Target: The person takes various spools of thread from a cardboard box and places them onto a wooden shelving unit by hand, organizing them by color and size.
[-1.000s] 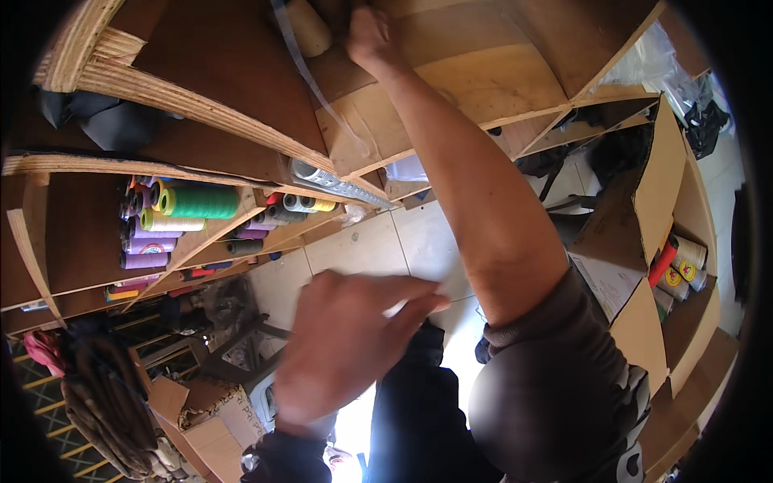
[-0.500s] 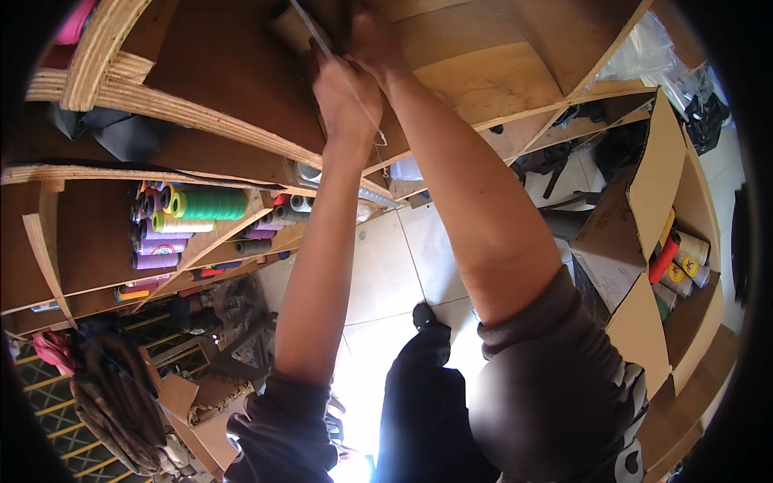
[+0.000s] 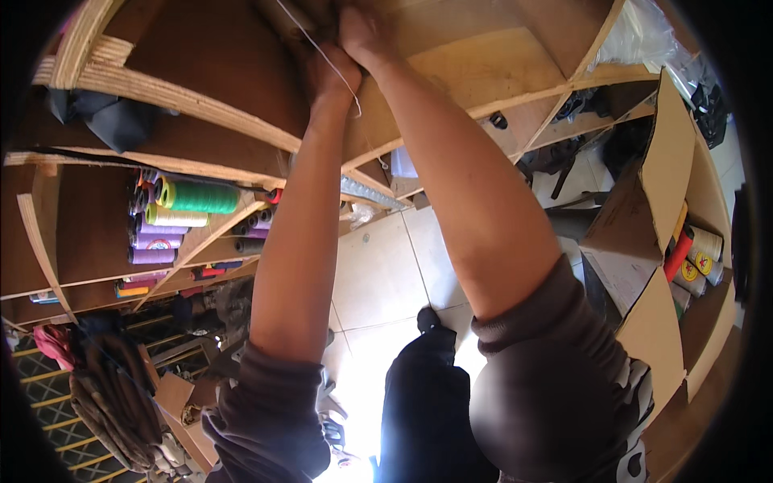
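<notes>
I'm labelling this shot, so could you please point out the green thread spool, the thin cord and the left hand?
green thread spool (image 3: 201, 196), head view, middle of its wound side.
thin cord (image 3: 334, 63), head view, stretch crossing the left hand.
left hand (image 3: 328, 74), head view, back of the hand.

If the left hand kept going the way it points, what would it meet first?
Probably the dark brown wooden shelf panel just beyond the left hand; a thin pale cord crosses it there. Depth is unclear.

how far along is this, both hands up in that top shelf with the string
Done: both hands, left hand and right hand, are up in the top wooden shelf. In hand: a thin pale string crosses them; the grip is hidden. Left: nothing has come out of the shelf yet.
</notes>
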A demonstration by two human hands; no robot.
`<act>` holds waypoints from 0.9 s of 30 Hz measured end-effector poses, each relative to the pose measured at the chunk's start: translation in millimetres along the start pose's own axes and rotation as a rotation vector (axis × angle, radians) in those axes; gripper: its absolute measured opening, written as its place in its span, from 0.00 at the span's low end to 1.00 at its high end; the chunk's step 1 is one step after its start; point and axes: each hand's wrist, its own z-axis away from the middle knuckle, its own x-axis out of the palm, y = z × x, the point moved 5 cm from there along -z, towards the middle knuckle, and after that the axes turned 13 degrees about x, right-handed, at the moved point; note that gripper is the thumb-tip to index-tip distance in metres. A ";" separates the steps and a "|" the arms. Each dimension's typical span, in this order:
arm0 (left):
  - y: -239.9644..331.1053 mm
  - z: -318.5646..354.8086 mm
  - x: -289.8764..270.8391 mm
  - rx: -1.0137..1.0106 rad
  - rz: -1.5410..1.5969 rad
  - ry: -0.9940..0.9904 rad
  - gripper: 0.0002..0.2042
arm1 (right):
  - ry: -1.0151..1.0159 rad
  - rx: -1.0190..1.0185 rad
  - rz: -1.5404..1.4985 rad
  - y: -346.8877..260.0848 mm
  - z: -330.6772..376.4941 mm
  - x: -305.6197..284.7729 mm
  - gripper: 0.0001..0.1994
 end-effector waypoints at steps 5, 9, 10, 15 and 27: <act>-22.4 9.6 11.3 -0.144 0.202 0.371 0.15 | -0.054 0.059 -0.115 -16.1 10.1 -11.3 0.17; -8.3 14.5 -8.4 -0.369 0.419 0.326 0.13 | -0.121 0.059 -0.003 -10.7 11.1 -13.0 0.15; -2.4 15.0 -14.1 -0.417 0.441 0.325 0.12 | -0.098 0.036 0.098 -5.8 11.7 -11.6 0.15; -7.8 7.6 -36.2 -0.389 0.465 0.435 0.13 | -0.048 0.031 0.102 -13.4 11.0 -10.7 0.14; -7.2 -0.9 -22.4 -0.448 0.326 0.227 0.27 | -0.106 0.017 0.192 -3.8 9.2 -4.0 0.17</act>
